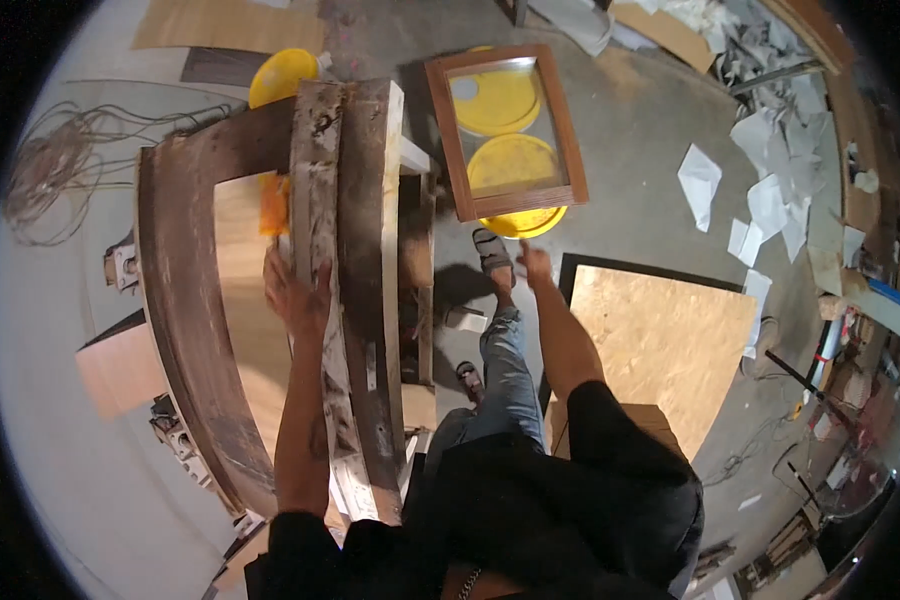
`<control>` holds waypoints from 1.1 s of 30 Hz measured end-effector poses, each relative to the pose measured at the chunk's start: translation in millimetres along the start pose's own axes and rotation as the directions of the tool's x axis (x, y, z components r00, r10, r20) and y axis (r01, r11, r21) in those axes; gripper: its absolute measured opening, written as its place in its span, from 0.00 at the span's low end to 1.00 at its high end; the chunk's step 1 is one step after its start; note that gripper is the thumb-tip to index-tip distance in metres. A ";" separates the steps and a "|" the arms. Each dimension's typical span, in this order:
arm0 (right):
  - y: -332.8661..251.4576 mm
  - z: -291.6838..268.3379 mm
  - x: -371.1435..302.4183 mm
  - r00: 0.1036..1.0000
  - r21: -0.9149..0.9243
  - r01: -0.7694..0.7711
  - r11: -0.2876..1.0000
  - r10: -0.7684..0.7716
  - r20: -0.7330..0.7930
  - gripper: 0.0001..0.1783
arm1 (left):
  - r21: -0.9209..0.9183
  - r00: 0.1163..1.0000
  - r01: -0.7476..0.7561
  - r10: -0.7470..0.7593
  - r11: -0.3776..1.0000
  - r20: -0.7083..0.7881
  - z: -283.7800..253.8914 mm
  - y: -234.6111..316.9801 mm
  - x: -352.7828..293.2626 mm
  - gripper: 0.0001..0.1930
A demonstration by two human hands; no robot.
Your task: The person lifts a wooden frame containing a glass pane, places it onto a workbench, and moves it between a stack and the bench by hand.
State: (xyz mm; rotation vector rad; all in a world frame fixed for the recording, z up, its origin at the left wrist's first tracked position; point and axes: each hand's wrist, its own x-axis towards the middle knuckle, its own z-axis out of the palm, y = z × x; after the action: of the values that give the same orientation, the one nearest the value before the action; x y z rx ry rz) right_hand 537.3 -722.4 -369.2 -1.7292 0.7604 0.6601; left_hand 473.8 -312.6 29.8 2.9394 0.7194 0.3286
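Observation:
My left hand [296, 298] lies over a pale wooden board [245, 260] and the worn beam beside it, fingers spread and thumb apart. Just beyond its fingertips is a flat orange piece [274, 205] on the board; whether they touch it I cannot tell. The board rests on a long, dark, stained bench [185, 230]. Over the floor to the right, my right hand [536, 264] hangs with fingers loosely bent and nothing seen in them. Nearest to it is a brown wooden frame with a clear pane [576, 190], set on yellow round lids [515, 224].
A light wooden sheet [660, 340] lies over a dark panel at my right. Crumpled white paper [700, 185] is scattered on the floor farther right. Coiled cable [55, 180] lies at the far left. Another yellow lid [282, 76] is behind the bench. My feet stand beside the bench.

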 end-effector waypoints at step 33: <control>-475.4 -118.7 -481.8 0.667 -0.309 0.727 0.614 -0.739 0.099 0.04 | -0.652 0.979 0.184 -0.196 0.736 0.055 -121.9 -35.0 -163.3 0.30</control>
State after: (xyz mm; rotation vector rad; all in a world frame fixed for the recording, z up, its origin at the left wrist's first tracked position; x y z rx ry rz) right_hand 599.1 -656.0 311.9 -2.1461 -0.1089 0.1654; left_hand 288.8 -352.4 113.0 2.1761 0.7136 0.4729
